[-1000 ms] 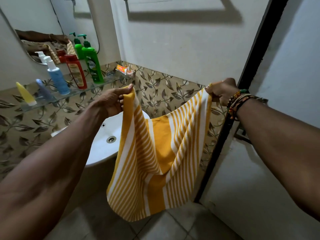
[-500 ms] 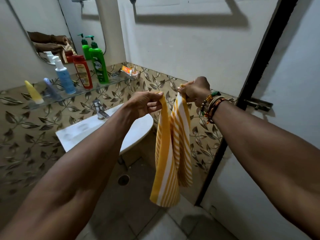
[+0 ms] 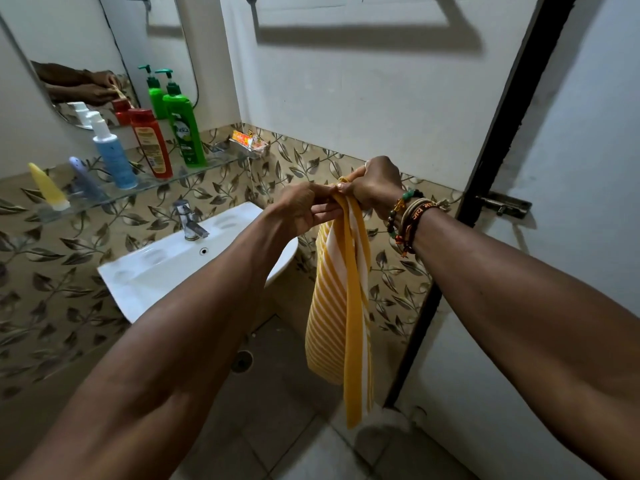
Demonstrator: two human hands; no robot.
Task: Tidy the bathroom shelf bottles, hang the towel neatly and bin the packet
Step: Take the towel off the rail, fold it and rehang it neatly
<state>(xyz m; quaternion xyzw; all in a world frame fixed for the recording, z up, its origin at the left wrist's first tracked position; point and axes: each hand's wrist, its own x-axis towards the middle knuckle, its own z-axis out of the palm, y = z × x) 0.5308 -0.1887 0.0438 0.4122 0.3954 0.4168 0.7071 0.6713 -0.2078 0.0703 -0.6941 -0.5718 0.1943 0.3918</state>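
Head view shows our two hands brought together in front of us, over the right end of the sink point(image 3: 162, 271). Our left hand point(image 3: 304, 209) pinches the top edge of the towel point(image 3: 341, 306) between thumb and fingertips. Our right hand point(image 3: 375, 187), just beside it and touching it, has its fingers curled tight round the same bunched top edge. The towel is yellow with white stripes, folded narrow, and hangs straight down from our hands in the air, its lower end above the floor point(image 3: 294, 445) and touching nothing else. Bracelets point(image 3: 410, 216) of beads and thread ring our right wrist.

To the left, a glass shelf point(image 3: 162, 183) runs along the leaf-patterned wall above the tap point(image 3: 188, 220). On it stand, left to right, a yellow tube point(image 3: 50, 188), a purple tube point(image 3: 86, 181), a blue bottle point(image 3: 112, 157), a red bottle point(image 3: 152, 147) and a green bottle point(image 3: 185, 133) with a pump top. The red and green bottles stand close together; the tubes lean to the left. Past the shelf's right end, a small metal tray point(image 3: 254, 152) on the wall holds the orange packet point(image 3: 246, 137). The mirror point(image 3: 69, 39) above the shelf reflects our hands and the bottles. On our right stands a white door point(image 3: 571, 133) with a bolt point(image 3: 505, 204).
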